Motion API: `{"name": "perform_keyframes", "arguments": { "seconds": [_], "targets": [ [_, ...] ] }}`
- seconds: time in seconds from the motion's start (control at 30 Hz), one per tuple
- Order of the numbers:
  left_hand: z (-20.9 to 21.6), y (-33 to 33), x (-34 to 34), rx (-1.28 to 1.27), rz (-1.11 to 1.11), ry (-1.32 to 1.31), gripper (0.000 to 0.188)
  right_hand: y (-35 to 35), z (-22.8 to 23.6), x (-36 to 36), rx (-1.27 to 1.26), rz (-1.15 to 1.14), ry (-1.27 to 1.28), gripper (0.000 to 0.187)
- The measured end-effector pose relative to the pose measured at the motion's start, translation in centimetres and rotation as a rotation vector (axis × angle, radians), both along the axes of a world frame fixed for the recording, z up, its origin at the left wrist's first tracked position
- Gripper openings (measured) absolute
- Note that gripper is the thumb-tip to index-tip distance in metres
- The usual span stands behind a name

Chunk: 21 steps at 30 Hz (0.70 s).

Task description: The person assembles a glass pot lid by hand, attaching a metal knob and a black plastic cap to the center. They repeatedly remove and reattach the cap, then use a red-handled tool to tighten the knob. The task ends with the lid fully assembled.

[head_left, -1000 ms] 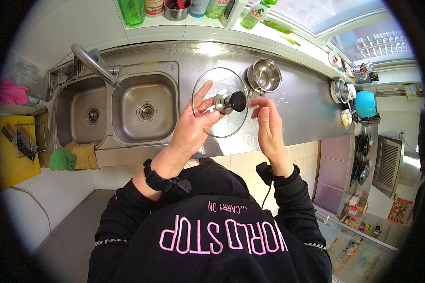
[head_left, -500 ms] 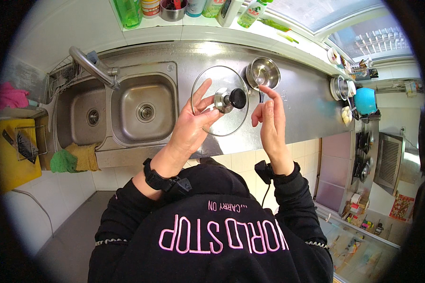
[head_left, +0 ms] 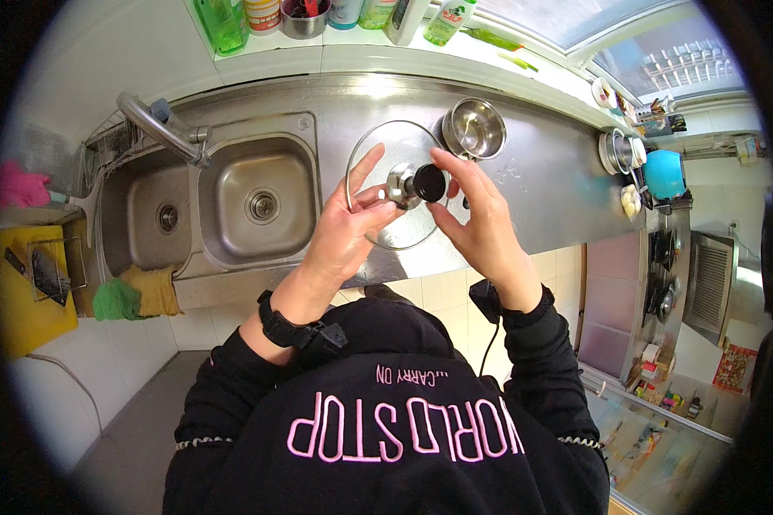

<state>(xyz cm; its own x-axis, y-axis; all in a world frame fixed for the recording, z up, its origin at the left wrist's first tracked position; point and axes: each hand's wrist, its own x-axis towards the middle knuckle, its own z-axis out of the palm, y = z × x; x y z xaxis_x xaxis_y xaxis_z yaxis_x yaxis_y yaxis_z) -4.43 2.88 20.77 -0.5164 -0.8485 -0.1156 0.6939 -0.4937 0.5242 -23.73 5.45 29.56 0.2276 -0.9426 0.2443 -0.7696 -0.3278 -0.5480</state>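
Note:
A round glass pot lid (head_left: 388, 148) with a metal rim is held above the counter in my left hand (head_left: 339, 230). The fingers of that hand reach behind the glass, and its thumb lies on the front near the metal base of the knob. The lid's black knob (head_left: 429, 183) points up toward the view. At the lid's right edge is my right hand (head_left: 488, 225), its thumb and index finger spread to either side of the knob. I cannot tell whether they touch it. Beyond the lid, a small steel saucepan (head_left: 475, 129) stands on the counter, its handle partly hidden.
To the left is a double steel sink (head_left: 258, 197) with a tap (head_left: 159, 127). Green and yellow cloths (head_left: 137, 293) hang over its front edge. Bottles (head_left: 449, 21) line the sill behind the steel counter (head_left: 550, 197). Stacked pots (head_left: 616, 153) stand at the far right.
My right hand has moved left to the lid, its thumb and index finger now around the knob. My left hand keeps hold of the lid in nearly the same place.

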Motion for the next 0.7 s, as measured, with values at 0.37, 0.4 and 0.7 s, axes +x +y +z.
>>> {"name": "perform_keyframes", "arguments": {
  "seconds": [0.37, 0.4, 0.7],
  "targets": [
    [0.0, -0.2, 0.2, 0.021, 0.009, -0.005, 0.076, -0.5, 0.7, -0.4, 0.043, -0.117, 0.328, 0.064],
    [-0.1, -0.2, 0.2, 0.020, -0.001, -0.030, 0.077, -0.5, 0.8, -0.4, 0.059, -0.109, 0.360, 0.066],
    [-0.7, 0.0, 0.3, -0.106, 0.014, -0.129, 0.077, -0.5, 0.7, -0.2, -0.080, 0.134, 0.315, 0.073]
  ]
}}
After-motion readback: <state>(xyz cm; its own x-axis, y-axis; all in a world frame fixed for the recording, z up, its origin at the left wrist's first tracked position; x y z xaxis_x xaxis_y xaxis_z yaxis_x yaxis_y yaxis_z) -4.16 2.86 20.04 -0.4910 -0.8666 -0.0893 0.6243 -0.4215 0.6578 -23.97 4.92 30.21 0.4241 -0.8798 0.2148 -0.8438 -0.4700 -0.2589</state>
